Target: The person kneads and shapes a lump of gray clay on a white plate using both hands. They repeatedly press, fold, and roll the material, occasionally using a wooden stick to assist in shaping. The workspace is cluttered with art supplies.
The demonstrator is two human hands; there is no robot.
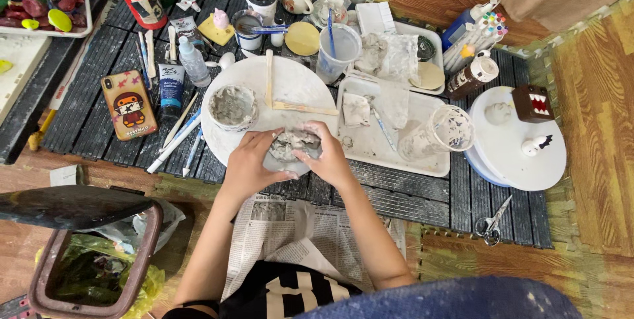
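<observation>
On the dark slatted surface (99,104), the round white board (290,88) sits before you, its near edge at 6 o'clock under your hands. Your left hand (249,164) and right hand (328,157) cup and pinch the grey clay lump (294,144) between them; the small clay bowl (232,106) sits at the board's 9 o'clock.

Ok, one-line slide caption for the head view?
Both hands, left and right, press grey clay over a white round board.

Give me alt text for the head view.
Seen from above, the left hand and right hand together grip a grey clay lump over a round white board. A small clay-smeared bowl sits on the board, a white tray alongside.
</observation>
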